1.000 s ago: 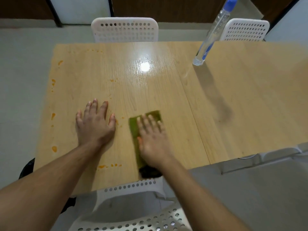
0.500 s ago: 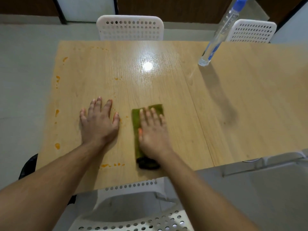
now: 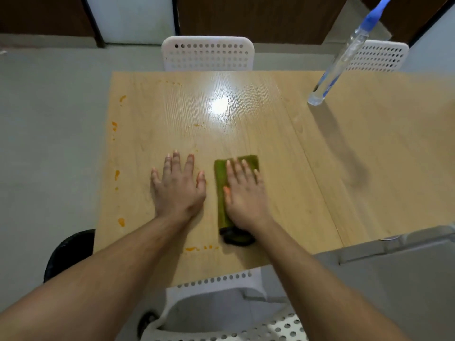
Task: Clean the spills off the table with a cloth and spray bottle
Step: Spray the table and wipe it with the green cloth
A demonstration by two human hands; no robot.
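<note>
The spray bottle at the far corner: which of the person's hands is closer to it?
Right. The right hand lies flat on the green cloth, nearer the spray bottle; the left hand rests on the table farther away.

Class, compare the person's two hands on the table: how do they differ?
The right hand presses flat on the green cloth; the left hand lies on the bare table. The left hand's fingers spread wider than the right hand's. Both lie palm-down, side by side.

My right hand (image 3: 246, 200) pressed flat on the green cloth (image 3: 220, 190); my left hand (image 3: 178, 188) lay flat on the desk (image 3: 270, 134) beside it. Orange spills (image 3: 117, 174) dotted the left edge; the spray bottle (image 3: 337, 67) stood far right.
</note>
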